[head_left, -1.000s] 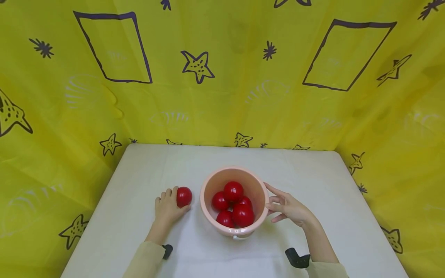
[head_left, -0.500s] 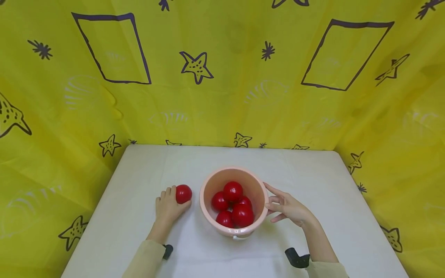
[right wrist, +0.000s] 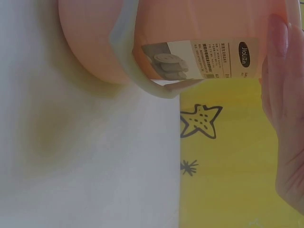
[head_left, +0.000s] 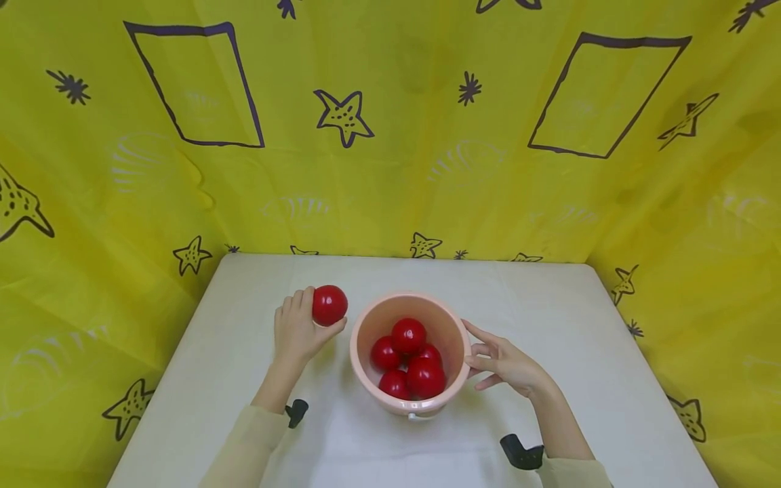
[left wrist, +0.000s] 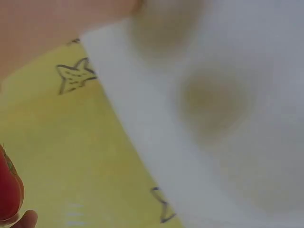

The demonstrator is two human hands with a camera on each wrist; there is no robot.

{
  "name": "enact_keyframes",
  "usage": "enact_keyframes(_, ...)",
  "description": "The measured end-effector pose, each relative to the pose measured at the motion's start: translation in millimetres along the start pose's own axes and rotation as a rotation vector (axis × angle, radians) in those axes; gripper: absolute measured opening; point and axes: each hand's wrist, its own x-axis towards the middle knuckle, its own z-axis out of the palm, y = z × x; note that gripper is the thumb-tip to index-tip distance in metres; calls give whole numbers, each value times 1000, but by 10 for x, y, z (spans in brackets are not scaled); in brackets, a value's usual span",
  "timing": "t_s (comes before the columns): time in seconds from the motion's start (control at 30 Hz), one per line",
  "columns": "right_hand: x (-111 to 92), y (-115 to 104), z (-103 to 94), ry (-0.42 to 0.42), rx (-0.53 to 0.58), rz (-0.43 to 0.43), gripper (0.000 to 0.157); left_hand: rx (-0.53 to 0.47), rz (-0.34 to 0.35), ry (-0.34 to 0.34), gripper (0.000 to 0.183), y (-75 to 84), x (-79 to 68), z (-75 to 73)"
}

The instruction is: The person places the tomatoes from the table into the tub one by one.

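Note:
My left hand [head_left: 297, 327] grips a red tomato [head_left: 329, 305], thumb below and fingers behind it, raised over the table left of the bucket. Only the tomato's edge [left wrist: 8, 185] with a bit of green stem shows in the left wrist view. A pink bucket [head_left: 456, 325] stands upright in the middle, with several red tomatoes [head_left: 409, 337] inside. Against its right side rest the spread fingers of my right hand [head_left: 509, 366], close to the rim. From the right wrist, the bucket's labelled wall [right wrist: 204, 21] shows with fingertips [right wrist: 277, 42] touching it.
A white table [head_left: 537, 305] lies under everything, with yellow patterned curtain [head_left: 390, 190] behind and along both sides. The bucket's pale handle [right wrist: 137, 71] hangs down its outside.
My left hand has lifted the tomato off the table and moved it away from me, slightly right. My right hand and the bucket have stayed in place.

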Motion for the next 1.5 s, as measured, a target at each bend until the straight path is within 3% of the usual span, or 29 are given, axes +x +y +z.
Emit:
enact_keyframes(0.17,5,1,-5,-2,1,-3,73,24,142,30,73,258,62,-137)
enact_keyframes(0.37,7,-4,-3,0,2,0,73,63,312,-38,73,514,30,-143)
enact_keyframes(0.53,10,-3,1,0,4,-1,72,131,444,-141,74,640,-3,-73)
enact_keyframes(0.97,-5,-5,-4,-2,8,2,73,285,733,-507,76,829,36,18)
enact_keyframes(1.1,1,1,1,-4,9,0,73,328,788,-600,79,859,54,47)
enact_keyframes(1.27,-1,6,-1,-2,14,1,73,390,803,-694,83,904,72,97)
enact_keyframes(1.5,3,15,-11,-7,16,-1,74,522,817,-755,85,957,55,140)
